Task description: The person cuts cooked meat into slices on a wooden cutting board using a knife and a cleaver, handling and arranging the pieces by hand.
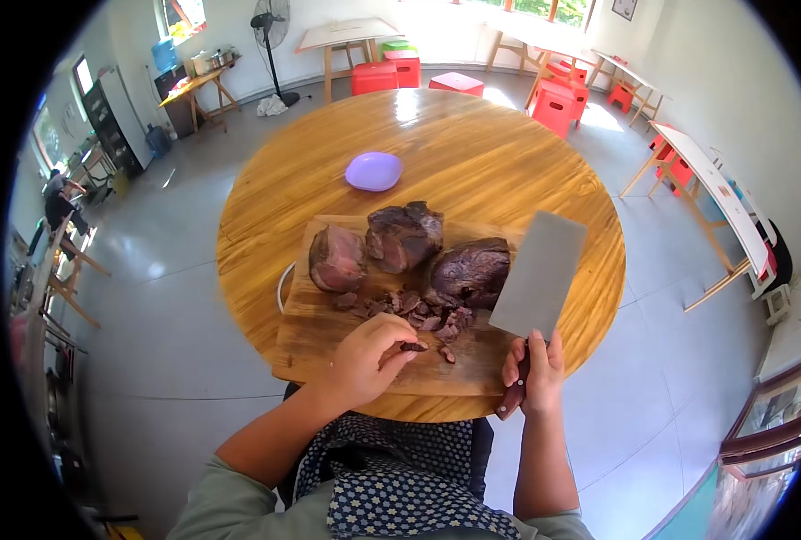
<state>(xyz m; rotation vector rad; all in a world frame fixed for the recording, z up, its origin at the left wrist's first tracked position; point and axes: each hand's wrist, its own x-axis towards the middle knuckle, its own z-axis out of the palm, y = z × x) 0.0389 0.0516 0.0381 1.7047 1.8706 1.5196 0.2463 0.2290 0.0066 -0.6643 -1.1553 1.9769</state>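
A wooden cutting board (315, 355) lies on the near side of a round table. On it are three large chunks of dark meat: one at the left (337, 258), one in the middle (404, 236) and one at the right (469, 273). Small cut pieces (409, 309) are scattered in front of them. My left hand (371, 358) pinches a small dark meat piece (414, 346) just above the board. My right hand (535, 371) is closed around the dark handle of a cleaver (539, 274), whose broad blade points up and away over the board's right side.
A purple plate (373, 171) stands beyond the board on the round wooden table (472, 135). Red stools (553, 106) and side tables (349, 33) line the far wall, with a standing fan (274, 54) nearby. Another person (62, 202) is at the far left.
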